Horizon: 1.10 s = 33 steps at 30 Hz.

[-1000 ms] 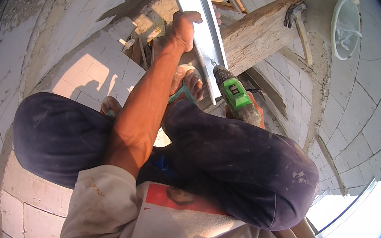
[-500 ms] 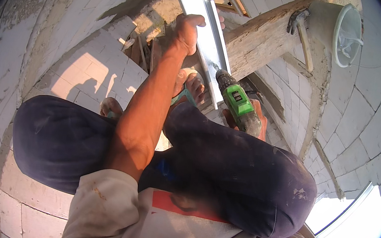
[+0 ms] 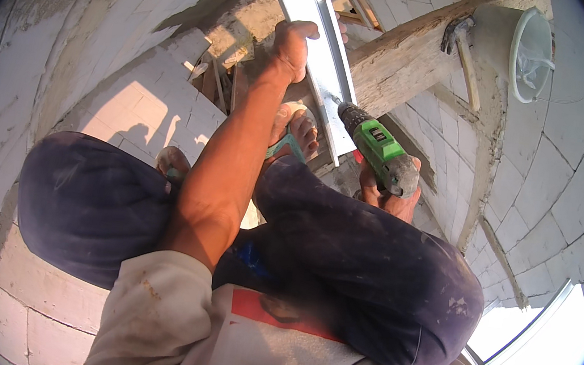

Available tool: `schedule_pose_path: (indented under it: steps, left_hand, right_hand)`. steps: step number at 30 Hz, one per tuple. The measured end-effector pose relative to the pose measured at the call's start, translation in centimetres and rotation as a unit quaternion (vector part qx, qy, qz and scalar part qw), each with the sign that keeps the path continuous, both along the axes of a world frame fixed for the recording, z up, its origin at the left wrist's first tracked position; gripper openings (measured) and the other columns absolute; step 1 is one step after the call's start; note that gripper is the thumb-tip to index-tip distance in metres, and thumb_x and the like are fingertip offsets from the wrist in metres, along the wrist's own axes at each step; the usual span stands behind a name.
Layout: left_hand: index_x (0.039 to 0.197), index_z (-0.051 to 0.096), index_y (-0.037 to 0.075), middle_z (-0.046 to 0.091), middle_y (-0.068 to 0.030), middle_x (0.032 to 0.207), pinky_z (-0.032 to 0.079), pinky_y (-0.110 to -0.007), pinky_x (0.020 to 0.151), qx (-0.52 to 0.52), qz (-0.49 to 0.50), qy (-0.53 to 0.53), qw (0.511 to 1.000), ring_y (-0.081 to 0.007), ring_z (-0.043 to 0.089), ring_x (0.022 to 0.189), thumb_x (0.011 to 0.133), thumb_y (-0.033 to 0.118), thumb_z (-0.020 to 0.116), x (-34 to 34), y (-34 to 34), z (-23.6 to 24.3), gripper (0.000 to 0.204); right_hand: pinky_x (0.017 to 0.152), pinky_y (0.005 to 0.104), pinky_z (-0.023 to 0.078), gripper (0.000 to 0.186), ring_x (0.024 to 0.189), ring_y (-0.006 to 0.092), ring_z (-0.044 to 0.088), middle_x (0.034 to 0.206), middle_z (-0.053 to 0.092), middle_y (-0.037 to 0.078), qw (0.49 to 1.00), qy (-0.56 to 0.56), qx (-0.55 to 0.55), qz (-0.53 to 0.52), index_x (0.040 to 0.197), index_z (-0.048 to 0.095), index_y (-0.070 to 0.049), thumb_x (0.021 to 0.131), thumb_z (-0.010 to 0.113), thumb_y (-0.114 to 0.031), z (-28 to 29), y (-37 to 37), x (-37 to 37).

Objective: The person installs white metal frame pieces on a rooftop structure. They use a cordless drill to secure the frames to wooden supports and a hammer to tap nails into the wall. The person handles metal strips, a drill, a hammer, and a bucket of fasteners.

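Observation:
My left hand (image 3: 293, 50) is closed round the left edge of a long silver metal channel (image 3: 319, 60), with fingertips showing past its far side. My right hand (image 3: 401, 197) grips a green-and-grey drill (image 3: 382, 143) from below, its chuck and bit angled up-left against the lower part of the channel. My foot (image 3: 297, 132) in a teal flip-flop is beside the channel's lower end, and the other foot (image 3: 173, 164) shows by my left knee.
A wooden beam (image 3: 400, 67) runs toward the upper right. A hammer (image 3: 467, 62) lies near a translucent bucket (image 3: 523, 54). Pale block walls (image 3: 85, 26) surround me, with wood scraps (image 3: 209, 81) beyond my feet and a bright opening at lower right.
The drill and my right hand have shifted right, the drill's body now lower in the picture, and a small red spot shows beside it. My left hand still holds the channel.

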<state>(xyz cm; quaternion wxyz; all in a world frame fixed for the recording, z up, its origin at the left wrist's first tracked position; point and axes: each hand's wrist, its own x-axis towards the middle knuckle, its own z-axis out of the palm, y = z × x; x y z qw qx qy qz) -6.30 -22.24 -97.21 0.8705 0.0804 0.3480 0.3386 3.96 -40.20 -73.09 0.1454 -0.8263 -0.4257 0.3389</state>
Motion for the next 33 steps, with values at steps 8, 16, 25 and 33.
schedule_pose_path:
  steps: [8,16,25,33]
  left_hand:
    - [0.129,0.059,-0.011,0.07,-0.026,0.113,0.057,-0.052,0.098,-0.007,0.014,0.002,1.0,-0.0385,0.069,0.104,0.075,0.012,0.049,-0.2,0.1,-0.2,0.06]
    - [0.126,0.061,-0.009,0.071,-0.0259,0.11,0.059,-0.051,0.095,0.005,0.009,0.003,1.0,-0.0376,0.071,0.1,0.075,0.011,0.048,-0.2,0.1,-0.1,0.056]
    - [0.124,0.062,-0.009,0.071,-0.0256,0.109,0.06,-0.05,0.094,0.016,0.016,0.019,1.0,-0.0377,0.072,0.099,0.075,0.01,0.049,-0.2,0.0,0.4,0.055]
    - [0.124,0.062,-0.009,0.072,-0.0255,0.108,0.06,-0.05,0.094,0.01,0.013,0.018,1.0,-0.0379,0.072,0.099,0.076,0.01,0.049,0.0,0.1,0.7,0.053]
  right_hand:
    - [0.086,0.0419,0.055,0.036,0.096,0.0352,0.072,0.111,0.071,0.021,0.995,0.074,-0.067,-0.016,0.123,0.063,0.0,0.094,0.073,-0.019,0.7,2.0,1.2]
    - [0.091,0.042,0.054,0.038,0.105,0.0338,0.07,0.116,0.073,0.02,0.981,0.117,-0.157,-0.011,0.131,0.067,-0.005,0.095,0.073,-0.018,1.0,2.4,0.4]
    - [0.088,0.0414,0.054,0.04,0.102,0.0315,0.071,0.114,0.073,0.018,0.953,0.139,-0.221,-0.151,0.131,0.067,-0.005,0.095,0.073,-0.023,3.1,4.0,-1.0]
    - [0.082,0.0404,0.054,0.041,0.094,0.0255,0.068,0.108,0.071,0.015,0.97,0.127,-0.178,-0.106,0.131,0.066,-0.004,0.094,0.072,-0.02,1.1,1.8,-0.6]
